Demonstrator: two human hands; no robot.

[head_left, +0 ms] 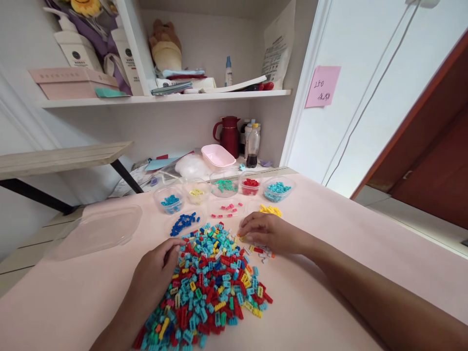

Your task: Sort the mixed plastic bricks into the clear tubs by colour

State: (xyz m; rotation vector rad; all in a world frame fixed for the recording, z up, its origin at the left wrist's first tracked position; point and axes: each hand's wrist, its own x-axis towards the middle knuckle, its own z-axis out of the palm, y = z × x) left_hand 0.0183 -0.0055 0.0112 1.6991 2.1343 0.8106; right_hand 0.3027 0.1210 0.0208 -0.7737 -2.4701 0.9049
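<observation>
A large heap of small toy building bricks (pixel 215 273) in red, turquoise, yellow, green and blue covers the middle of the table. My left hand (pixel 155 268) rests against the heap's left edge, its index finger reaching over the bricks and the thumb apart from it. At the upper right edge of the heap is my right hand (pixel 266 233), fingers bent down and drawn together. A yellow bit shows by its fingertips, but whether they hold it is hidden. Loose white, red and orange bricks (pixel 260 251) lie just below that hand.
Behind the heap stand clear tubs of sorted bricks: blue (pixel 170 202), pale yellow (pixel 196 193), green (pixel 224 186), red (pixel 251 184) and turquoise (pixel 278 189). Nearer are dark blue (pixel 185 223), pink (pixel 227 209) and yellow bricks (pixel 270 210). A clear lid (pixel 98 229) lies left; a pink tub (pixel 218 156) sits behind.
</observation>
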